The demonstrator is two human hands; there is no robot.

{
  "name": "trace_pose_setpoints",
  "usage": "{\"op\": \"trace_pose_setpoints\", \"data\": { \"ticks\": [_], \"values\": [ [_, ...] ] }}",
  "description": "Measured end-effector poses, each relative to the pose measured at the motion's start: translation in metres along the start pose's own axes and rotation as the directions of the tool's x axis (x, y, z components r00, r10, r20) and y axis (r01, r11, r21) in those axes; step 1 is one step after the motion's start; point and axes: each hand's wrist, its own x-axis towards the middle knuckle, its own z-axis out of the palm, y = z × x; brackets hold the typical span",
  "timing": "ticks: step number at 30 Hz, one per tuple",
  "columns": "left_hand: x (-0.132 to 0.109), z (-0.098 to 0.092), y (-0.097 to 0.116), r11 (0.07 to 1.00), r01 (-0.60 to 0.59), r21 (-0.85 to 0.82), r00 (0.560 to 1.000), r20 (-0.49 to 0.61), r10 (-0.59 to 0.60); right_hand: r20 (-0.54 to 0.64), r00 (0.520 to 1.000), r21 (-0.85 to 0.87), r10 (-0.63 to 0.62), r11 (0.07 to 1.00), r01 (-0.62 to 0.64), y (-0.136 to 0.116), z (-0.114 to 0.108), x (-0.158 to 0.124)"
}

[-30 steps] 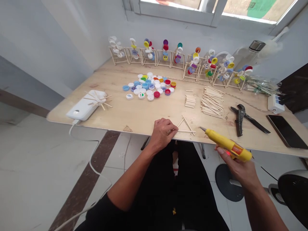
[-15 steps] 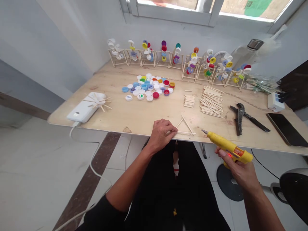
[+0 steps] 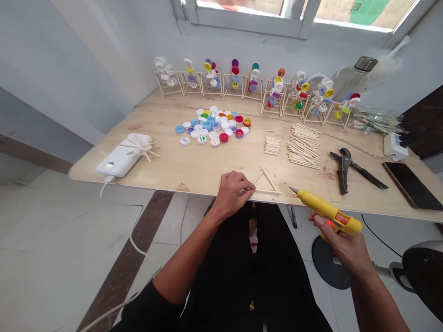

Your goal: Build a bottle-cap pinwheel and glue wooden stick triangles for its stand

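Observation:
A small triangle of thin wooden sticks (image 3: pixel 266 181) lies at the near edge of the plywood table (image 3: pixel 194 161). My left hand (image 3: pixel 232 193) rests on the table edge with its fingers curled, pinching the triangle's left corner. My right hand (image 3: pixel 341 242) grips a yellow hot glue gun (image 3: pixel 327 213) just right of the triangle. The gun's nozzle points left toward the triangle's right corner, a short gap away.
A pile of coloured bottle caps (image 3: pixel 214 124) lies mid-table, with stick piles (image 3: pixel 303 145) and short sticks (image 3: pixel 272 145) to its right. Several stick-and-cap models (image 3: pixel 256 85) line the back wall. Pliers (image 3: pixel 346 169), a phone (image 3: pixel 411 185) and a white power bank (image 3: pixel 122 154) also sit here.
My right hand has lowered slightly with the glue gun; the nozzle stays near the triangle's right corner. My left hand keeps its hold. The view has shifted a little.

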Motion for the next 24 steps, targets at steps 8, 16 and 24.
{"op": "trace_pose_setpoints", "data": {
  "ticks": [8, 16, 24],
  "values": [
    [0.0001, 0.0002, 0.0005, 1.000, 0.004, -0.009, 1.000, -0.009, -0.004, 0.004, 1.000, -0.005, 0.000, 1.000, 0.000, 0.0012, 0.0018, -0.0003],
    [-0.0004, 0.0006, 0.0003, 1.000, 0.016, -0.020, 1.000, -0.007, -0.016, 0.013, 1.000, -0.024, -0.016, 1.000, 0.017, 0.0040, 0.0025, -0.0009],
    [-0.0009, -0.0065, -0.0011, 0.997, 0.016, -0.070, 1.000, 0.027, -0.014, 0.028, 1.000, -0.021, 0.002, 1.000, -0.001, 0.0020, 0.0053, -0.0016]
  ]
}}
